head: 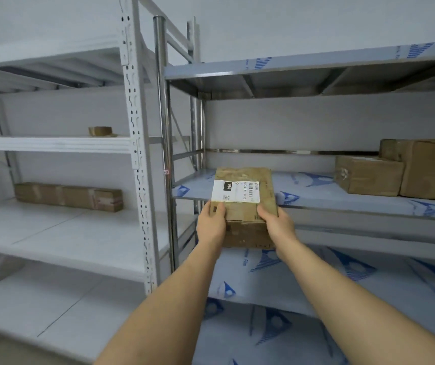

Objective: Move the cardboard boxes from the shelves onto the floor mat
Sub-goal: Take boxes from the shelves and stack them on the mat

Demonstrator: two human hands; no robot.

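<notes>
Presently the left hand and right hand grip the near corners of the labelled box, which overhangs the steel shelf edge; two boxes sit at three o'clock, a long one at nine; advise a level draw-out, fingers beneath.

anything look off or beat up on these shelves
The labelled box, gripped by the left hand and right hand, juts well past the metal shelf edge and looks crumpled under wrinkled tape. A lone tape roll sits on the white shelf. Nothing spilled.
</notes>
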